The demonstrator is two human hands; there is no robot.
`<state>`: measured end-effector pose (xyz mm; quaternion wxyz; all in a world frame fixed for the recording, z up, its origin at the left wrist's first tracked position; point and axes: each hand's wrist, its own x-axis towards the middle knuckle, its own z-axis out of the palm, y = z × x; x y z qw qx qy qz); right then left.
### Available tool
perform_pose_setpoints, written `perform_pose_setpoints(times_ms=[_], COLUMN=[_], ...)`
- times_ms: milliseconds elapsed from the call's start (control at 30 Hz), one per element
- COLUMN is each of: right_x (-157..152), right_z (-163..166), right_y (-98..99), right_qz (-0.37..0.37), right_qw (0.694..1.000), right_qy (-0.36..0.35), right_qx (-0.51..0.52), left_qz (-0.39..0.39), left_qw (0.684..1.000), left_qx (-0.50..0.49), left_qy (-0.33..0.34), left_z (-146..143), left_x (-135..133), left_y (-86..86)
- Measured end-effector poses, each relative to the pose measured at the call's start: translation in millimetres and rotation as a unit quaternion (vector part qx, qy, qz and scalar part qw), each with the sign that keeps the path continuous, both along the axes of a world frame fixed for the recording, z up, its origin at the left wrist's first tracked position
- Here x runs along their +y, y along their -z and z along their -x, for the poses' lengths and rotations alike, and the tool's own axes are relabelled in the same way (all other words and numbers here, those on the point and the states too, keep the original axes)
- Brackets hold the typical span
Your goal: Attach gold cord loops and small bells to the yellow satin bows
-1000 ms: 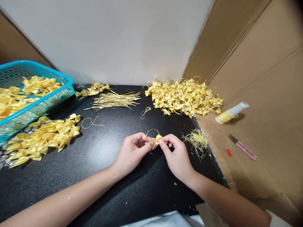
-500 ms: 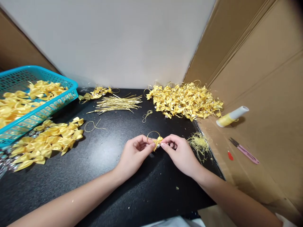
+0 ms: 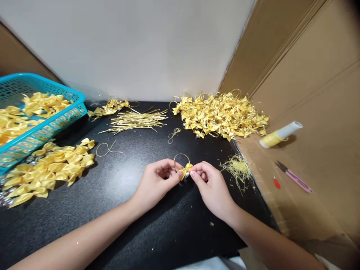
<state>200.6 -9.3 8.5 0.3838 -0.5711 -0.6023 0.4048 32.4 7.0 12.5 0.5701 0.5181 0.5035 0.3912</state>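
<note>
Between my two hands, above the black table [image 3: 118, 232], is a yellow ribbon bow [image 3: 185, 172] with a small silver bell and a gold cord loop [image 3: 181, 154] standing up from it. My left hand [image 3: 160, 178] pinches the bow's left side between thumb and forefinger. From the other side, my right hand [image 3: 210, 187] pinches its right edge the same way. The fingertips cover parts of the bow. Beyond the hands lie a bundle of cut gold cords [image 3: 137, 120] and a heap of looped yellow bows with bells [image 3: 222, 114].
A turquoise basket [image 3: 42, 125] of yellow bows stands at left, with belled bows [image 3: 53, 167] in front. Thread scraps [image 3: 237, 168] lie at the right edge. On cardboard sit a thread tube [image 3: 281, 134], pink-handled snips [image 3: 295, 179] and a red piece [image 3: 277, 183].
The view has shifted slightly. Both hands keep their pinch on the bow, and its cord loop now shows more fully above the fingers.
</note>
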Motion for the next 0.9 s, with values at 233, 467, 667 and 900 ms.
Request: perform_pose_setpoints(times_ms=[233,467,667,900], right_x=[-1,-5,-9,-13], right_z=[1,3,8,13], right_y=[1.6,4.1,2.3,-0.2], right_qz=[-0.011,-0.004,0.025,0.024], right_qw=[1.0,1.0,0.998,0.99], right_qy=[0.01,0.016,0.033,0.017], right_qx=[-0.003,-0.004,0.035,0.136], left_qz=[-0.001,-0.047,-0.079,-0.088], left_qw=[0.999,0.996,0.994,0.993], left_qx=[0.037,0.072,0.078,0.08], left_qy=[-0.019,-0.003,-0.018,-0.017], left_z=[0,-1,-2,-4], left_x=[1,0,-3,-5], left_y=[-3.2,0.0,1.9,0.4])
